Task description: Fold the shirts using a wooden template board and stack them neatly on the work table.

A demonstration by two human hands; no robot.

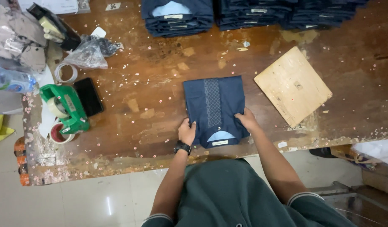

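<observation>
A folded dark blue shirt with a patterned strip down its front lies on the wooden table, collar end toward me. My left hand grips its near left edge; a black watch sits on that wrist. My right hand holds the near right edge. Both hands rest on the fabric close to the table's front edge.
Stacks of folded dark blue shirts line the far edge. A wooden board lies to the right. On the left are a green tape dispenser, a black phone, tape rolls and a plastic bag.
</observation>
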